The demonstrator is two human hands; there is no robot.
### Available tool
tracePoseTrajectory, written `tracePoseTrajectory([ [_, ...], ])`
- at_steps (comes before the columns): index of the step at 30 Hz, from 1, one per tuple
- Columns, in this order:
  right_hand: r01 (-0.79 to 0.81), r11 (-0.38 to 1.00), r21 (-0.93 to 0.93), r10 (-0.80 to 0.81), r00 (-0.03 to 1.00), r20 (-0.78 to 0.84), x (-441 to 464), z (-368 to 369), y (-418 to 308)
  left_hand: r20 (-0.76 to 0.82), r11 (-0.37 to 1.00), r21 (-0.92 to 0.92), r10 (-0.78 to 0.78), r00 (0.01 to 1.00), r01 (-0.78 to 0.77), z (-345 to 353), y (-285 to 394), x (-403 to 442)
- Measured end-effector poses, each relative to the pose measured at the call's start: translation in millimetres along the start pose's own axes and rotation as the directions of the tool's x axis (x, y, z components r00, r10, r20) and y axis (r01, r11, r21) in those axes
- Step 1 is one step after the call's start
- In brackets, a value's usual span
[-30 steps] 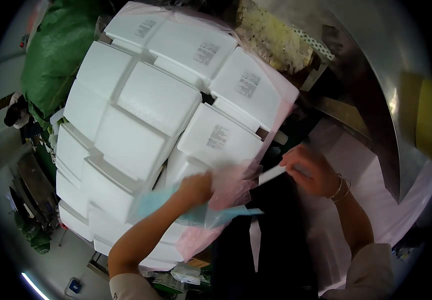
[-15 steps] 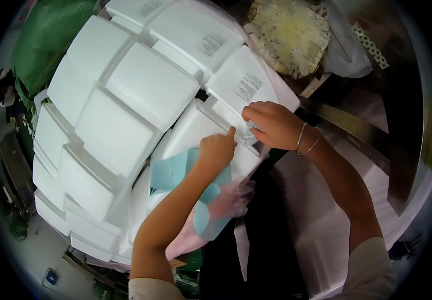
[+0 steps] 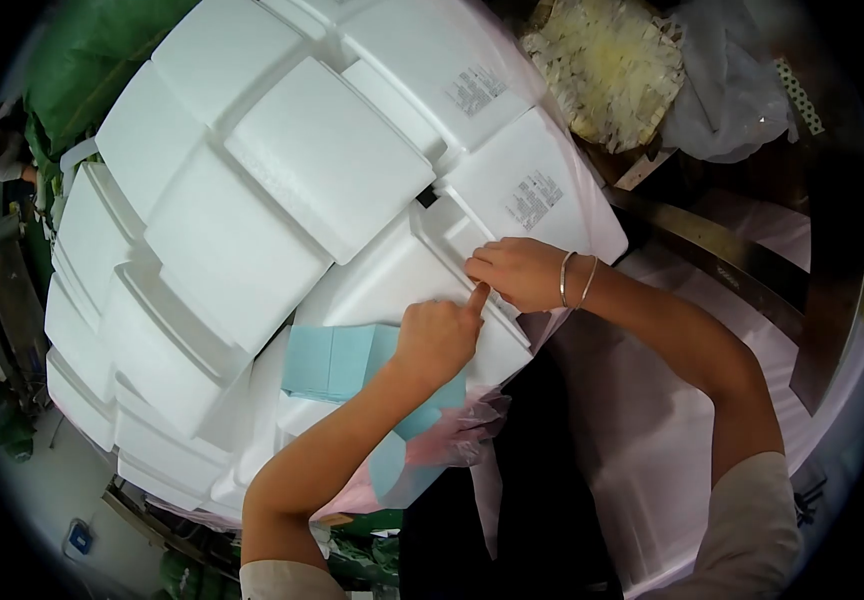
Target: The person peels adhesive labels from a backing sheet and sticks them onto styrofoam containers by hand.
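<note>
Box (image 3: 362,290), white and smooth, lies under the two hands in the middle of the view, its narrow recessed edge turned toward the upper right. The left hand (image 3: 439,342) is over the box's right part, back up, with one finger stretched out until its tip meets the right hand's fingertips; the others are curled under. The right hand (image 3: 517,272) comes in from the right over that edge, its fingers bent and bunched together, tips down at the box. Whether either hand pinches anything cannot be told.

A folded blue strip (image 3: 327,360) lies on the box's lower left part, runs behind the left forearm and hangs off the lower side, where crumpled pink film (image 3: 457,435) bunches against it. More white boxes (image 3: 332,160) are packed above and left of the box; two above it carry printed labels (image 3: 535,199). Two thin bracelets (image 3: 564,280) circle the right wrist, just right of the box.

Well beyond the box, a green sack (image 3: 97,70) is at upper left, and a yellow bundle (image 3: 607,70) and a clear bag (image 3: 727,85) are at upper right. A pale pink sheet (image 3: 652,400) spreads to the box's lower right.
</note>
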State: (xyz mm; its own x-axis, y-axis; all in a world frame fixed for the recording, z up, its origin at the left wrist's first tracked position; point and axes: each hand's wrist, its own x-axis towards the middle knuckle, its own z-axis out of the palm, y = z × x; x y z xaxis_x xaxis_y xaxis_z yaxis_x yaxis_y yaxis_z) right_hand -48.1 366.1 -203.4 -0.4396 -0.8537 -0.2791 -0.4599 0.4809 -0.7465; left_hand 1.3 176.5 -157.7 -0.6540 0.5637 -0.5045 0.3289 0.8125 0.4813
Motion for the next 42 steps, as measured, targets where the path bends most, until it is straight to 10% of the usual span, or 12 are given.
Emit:
tracePoseTrajectory([
  [17,0.004,0.997,-0.079,-0.03,0.944,-0.329,39,25,10,0.031,1.0,0.003,0.011,0.999,-0.011,9,-1,-5],
  [22,-0.126,0.983,0.131,0.182,0.675,-0.715,38,5,5,0.076,1.0,0.006,-0.011,0.997,0.011,-10,0,-5],
  [24,-0.161,0.922,0.352,0.375,0.6,-0.706,20,7,-13,0.083,1.0,0.017,0.003,0.997,-0.005,-12,-1,-6],
  [26,-0.28,0.637,0.718,0.477,0.875,-0.083,2,24,-20,0.08,0.999,0.01,-0.031,0.996,0.031,-13,-3,-7],
  [29,-0.362,0.728,0.582,0.387,0.918,0.086,16,58,6,0.082,1.0,0.015,-0.01,0.997,0.008,-14,0,-5],
  [32,-0.181,0.552,0.814,0.509,0.846,-0.157,62,58,18,0.106,1.0,0.021,-0.024,0.994,0.022,-8,-5,3],
  [37,-0.139,0.142,0.98,0.559,0.829,0.036,26,64,-2,0.104,0.998,0.014,-0.063,0.993,0.061,-13,-10,11],
  [42,-0.421,0.242,0.874,0.667,0.726,0.166,-50,112,-28,0.141,0.998,-0.056,-0.028,0.99,0.036,-13,-16,23],
])
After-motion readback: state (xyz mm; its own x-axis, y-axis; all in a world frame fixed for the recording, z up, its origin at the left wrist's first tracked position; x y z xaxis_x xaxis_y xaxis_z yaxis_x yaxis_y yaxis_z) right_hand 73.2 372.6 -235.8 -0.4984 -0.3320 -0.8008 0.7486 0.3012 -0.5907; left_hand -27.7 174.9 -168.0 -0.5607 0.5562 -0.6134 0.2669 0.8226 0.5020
